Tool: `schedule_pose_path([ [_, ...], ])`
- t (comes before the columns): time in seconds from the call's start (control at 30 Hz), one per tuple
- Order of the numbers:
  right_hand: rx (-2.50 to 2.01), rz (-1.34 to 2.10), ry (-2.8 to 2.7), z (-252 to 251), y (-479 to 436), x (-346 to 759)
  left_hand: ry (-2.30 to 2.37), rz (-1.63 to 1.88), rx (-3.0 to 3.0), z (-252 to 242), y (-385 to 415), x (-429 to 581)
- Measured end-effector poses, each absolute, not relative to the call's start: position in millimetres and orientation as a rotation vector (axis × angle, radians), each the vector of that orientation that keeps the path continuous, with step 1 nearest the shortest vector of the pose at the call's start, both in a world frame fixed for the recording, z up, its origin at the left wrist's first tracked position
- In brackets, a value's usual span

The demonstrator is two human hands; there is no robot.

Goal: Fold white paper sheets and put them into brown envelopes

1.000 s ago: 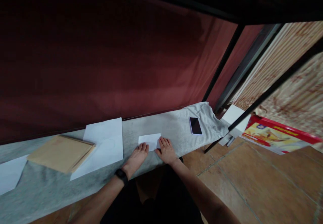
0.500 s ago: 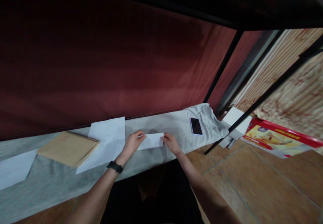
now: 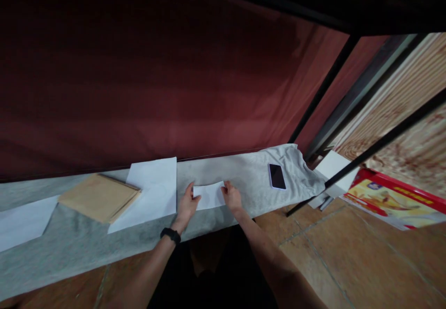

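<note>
Paper (image 3: 209, 195), small and white, between the two hands, just in front of the body over the grey-covered desk (image 3: 237, 165). Gripped at its left end by the left hand (image 3: 188, 203), thumb toward the middle; at its right end by the right hand (image 3: 232, 196), fingers curled in at the upper corner. Cannot tell whether raised or resting on the cloth. Best handled, seemingly, with a light, even pinch at both ends, holding the edges square and taking out the slight sag along the far edge without creasing it. Long axis running left to right, roughly along the desk, right end angled a little farther from the body; facing upward, broad side to view.

Just left of the left hand, a large white sheet (image 3: 160, 188), partly under a brown paper stack (image 3: 94, 197); farther left, another white sheet (image 3: 24, 223). On the left wrist, a black band (image 3: 170, 235). Right of the right hand, well apart, a phone (image 3: 277, 176), dark screen up. Beyond the desk's right end, a white box (image 3: 334, 167) and a red-and-yellow box (image 3: 400, 200) near the tiled floor (image 3: 296, 248).
</note>
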State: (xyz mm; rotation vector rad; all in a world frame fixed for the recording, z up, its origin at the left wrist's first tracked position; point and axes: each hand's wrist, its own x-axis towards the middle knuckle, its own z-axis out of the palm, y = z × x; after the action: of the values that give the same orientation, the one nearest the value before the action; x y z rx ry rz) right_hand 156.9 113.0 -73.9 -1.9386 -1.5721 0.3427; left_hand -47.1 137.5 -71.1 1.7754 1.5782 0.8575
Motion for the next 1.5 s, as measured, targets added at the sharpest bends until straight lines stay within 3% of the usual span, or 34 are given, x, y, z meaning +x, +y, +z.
schedule_pose_path([
  [0.37, -1.807, 0.052, -2.057, -89.9, 69.3, 134.2, 1.901, 0.676, 2.3, -69.5, 111.6, -19.2],
  [0.5, -1.871, 0.049, -2.094, -91.2, 62.8, 132.0, 1.717, 0.492, 2.51, -81.4, 100.1, -5.1],
  [0.9, -1.922, 0.004, -2.002, -96.7, 53.9, 152.3, 1.869, 0.49, 2.479, -92.8, 90.7, -28.2],
  [1.1, -1.911, 0.025, -2.021, -95.6, 52.2, 153.1, 1.503, 0.392, 2.626, -88.8, 83.6, 9.2],
  [1.5, -1.805, 0.119, -2.044, -91.7, 65.6, 140.0, 1.649, 0.415, 2.605, -92.5, 87.5, -28.6],
])
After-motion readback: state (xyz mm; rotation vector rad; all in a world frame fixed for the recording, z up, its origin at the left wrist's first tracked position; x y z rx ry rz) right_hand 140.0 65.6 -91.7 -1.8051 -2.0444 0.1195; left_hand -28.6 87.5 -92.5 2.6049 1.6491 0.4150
